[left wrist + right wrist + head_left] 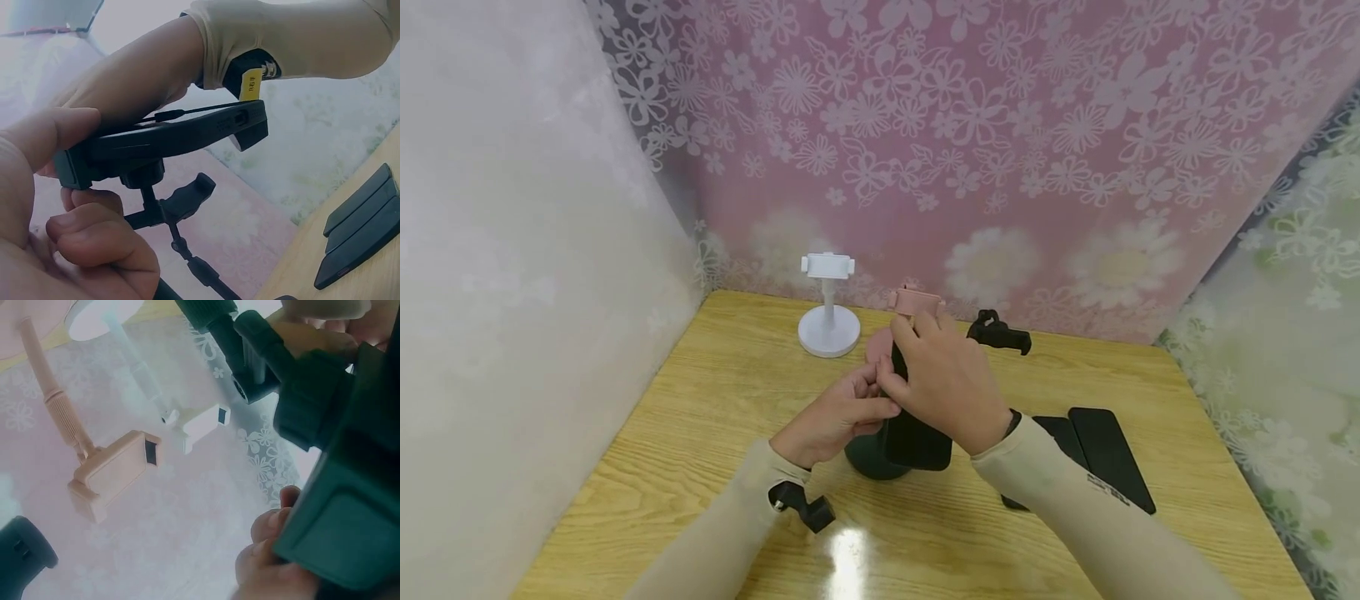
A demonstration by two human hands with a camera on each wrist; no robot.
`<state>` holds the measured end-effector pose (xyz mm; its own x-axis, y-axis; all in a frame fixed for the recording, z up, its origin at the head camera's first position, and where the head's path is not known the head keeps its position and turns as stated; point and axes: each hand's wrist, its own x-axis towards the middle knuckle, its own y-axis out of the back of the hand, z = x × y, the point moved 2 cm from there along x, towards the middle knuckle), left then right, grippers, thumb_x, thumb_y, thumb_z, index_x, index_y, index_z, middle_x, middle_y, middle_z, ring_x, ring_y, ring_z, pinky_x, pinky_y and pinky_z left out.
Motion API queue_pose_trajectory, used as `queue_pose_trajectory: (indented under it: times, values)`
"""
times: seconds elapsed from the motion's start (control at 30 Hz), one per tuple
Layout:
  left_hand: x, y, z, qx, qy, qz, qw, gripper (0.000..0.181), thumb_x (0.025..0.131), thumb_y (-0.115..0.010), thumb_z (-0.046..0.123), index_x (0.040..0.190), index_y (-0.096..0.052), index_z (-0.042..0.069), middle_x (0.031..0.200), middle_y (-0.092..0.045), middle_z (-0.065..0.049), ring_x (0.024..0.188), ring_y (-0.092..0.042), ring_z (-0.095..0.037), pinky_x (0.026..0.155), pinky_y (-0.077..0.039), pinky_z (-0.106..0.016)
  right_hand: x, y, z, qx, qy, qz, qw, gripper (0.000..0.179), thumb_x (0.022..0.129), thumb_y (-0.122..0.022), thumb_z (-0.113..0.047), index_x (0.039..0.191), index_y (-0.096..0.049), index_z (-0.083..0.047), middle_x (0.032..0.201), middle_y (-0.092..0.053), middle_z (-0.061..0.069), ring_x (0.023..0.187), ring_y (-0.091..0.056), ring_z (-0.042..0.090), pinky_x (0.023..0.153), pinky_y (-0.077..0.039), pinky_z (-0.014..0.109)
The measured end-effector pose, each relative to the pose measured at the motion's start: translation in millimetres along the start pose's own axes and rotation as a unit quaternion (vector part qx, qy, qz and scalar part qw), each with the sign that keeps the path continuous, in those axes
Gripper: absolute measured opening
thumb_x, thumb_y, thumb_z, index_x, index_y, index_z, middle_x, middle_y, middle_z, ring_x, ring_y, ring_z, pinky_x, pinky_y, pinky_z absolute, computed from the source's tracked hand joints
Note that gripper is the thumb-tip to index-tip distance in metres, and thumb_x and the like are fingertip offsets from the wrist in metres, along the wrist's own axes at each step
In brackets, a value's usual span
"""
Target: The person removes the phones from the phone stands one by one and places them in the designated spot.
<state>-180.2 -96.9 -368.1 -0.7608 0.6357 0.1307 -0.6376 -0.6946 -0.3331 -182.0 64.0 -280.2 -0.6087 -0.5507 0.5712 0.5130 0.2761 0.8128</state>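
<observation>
A black phone (919, 443) lies tilted in the clamp of a dark green phone stand, whose round base (874, 460) shows beneath it. My left hand (842, 410) pinches the clamp's end, thumb above and curled fingers below. From above, my right hand (947, 375) grips the phone's upper part, its thumb close to the left hand. The right wrist view shows the back of the green clamp (350, 531), with right fingertips (269, 534) curled round its edge. Most of the stand's neck is hidden in the head view.
Behind my hands stand a white phone stand (828, 329), a pink phone stand (916, 302) and a black phone stand (998, 335). Several black phones (1112, 454) lie at the right, partly under my right forearm. A floral curtain (880, 150) borders the table's back.
</observation>
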Motion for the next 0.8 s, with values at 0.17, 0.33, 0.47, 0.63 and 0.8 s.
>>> queue_pose_trajectory:
  times: [0.17,0.33,0.47,0.63,0.8]
  values:
    - [0.6,1.7,0.5,0.002,0.005,-0.007,1.0000,0.036,0.097,-0.076,0.028,0.123,-0.056,0.013,0.086,-0.055,0.008,0.053,-0.027,-0.006,0.054,-0.026,-0.023,-1.7,5.6,-2.9,0.003,-0.015,-0.016,0.9998,0.037,0.099,-0.065,-0.035,0.122,-0.065,-0.005,0.101,-0.063,0.012,0.079,-0.056,0.029,0.042,-0.040,0.031]
    - [2.1,1.4,-1.1,0.000,-0.002,-0.019,0.9998,0.037,0.096,-0.077,0.028,0.124,-0.057,0.014,0.091,-0.060,0.008,0.052,-0.028,-0.006,0.053,-0.023,-0.026,-3.5,9.5,-6.2,-0.038,-0.003,-0.023,0.9990,0.039,0.102,-0.061,-0.038,0.118,-0.063,-0.003,0.094,-0.058,0.012,0.066,-0.051,0.028,0.040,-0.039,0.031]
    - [0.9,2.5,-1.3,0.012,0.001,-0.016,0.9998,0.045,0.094,-0.080,0.031,0.127,-0.056,0.013,0.089,-0.059,0.008,0.052,-0.028,-0.006,0.053,-0.020,-0.029,-1.2,6.6,-3.6,-0.022,0.019,-0.025,0.9993,0.034,0.100,-0.062,-0.035,0.113,-0.062,-0.004,0.096,-0.059,0.012,0.070,-0.057,0.031,0.044,-0.046,0.032]
    - [-1.0,4.3,-0.3,0.036,0.002,-0.004,0.9993,0.040,0.095,-0.078,0.028,0.124,-0.056,0.012,0.089,-0.059,0.008,0.054,-0.029,-0.007,0.054,-0.024,-0.026,-0.7,3.7,-0.5,0.017,0.018,-0.026,0.9994,0.030,0.098,-0.063,-0.032,0.114,-0.064,-0.006,0.097,-0.060,0.011,0.078,-0.060,0.032,0.047,-0.049,0.034]
    - [-0.7,2.1,0.2,0.049,-0.008,-0.002,0.9988,0.030,0.099,-0.073,0.021,0.122,-0.057,0.011,0.089,-0.060,0.007,0.054,-0.028,-0.008,0.054,-0.028,-0.023,-3.5,4.2,-0.8,0.024,0.002,-0.018,0.9996,0.033,0.097,-0.064,-0.031,0.118,-0.066,-0.006,0.094,-0.061,0.011,0.076,-0.058,0.028,0.046,-0.047,0.032]
